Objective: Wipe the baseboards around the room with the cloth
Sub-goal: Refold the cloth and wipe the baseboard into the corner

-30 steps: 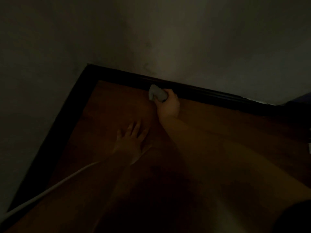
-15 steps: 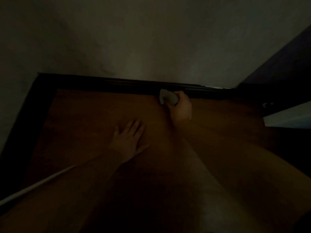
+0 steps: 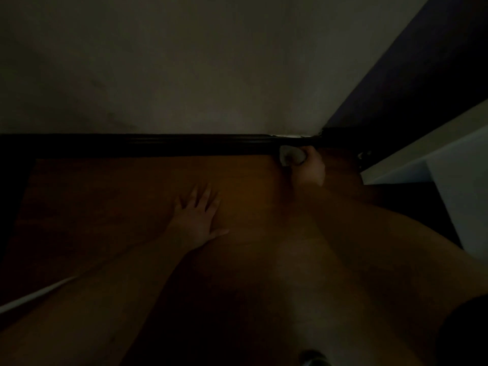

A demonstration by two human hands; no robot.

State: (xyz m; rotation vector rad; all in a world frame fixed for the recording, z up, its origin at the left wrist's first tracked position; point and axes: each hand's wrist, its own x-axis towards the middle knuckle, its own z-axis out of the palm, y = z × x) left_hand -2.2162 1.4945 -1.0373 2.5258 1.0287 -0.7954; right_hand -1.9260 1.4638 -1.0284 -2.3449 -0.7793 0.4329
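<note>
The left hand (image 3: pixel 196 217) lies flat, palm down, fingers straight and spread, thumb out to the right, its bare forearm running back to the lower left. The right hand (image 3: pixel 307 167) is stretched forward on a straight arm, fingers curled in a grip.

The wooden floor (image 3: pixel 105 207) is dim and brown. A flat left hand (image 3: pixel 196 216) presses it mid-floor. A pale cord (image 3: pixel 34 297) lies near its left edge.
</note>
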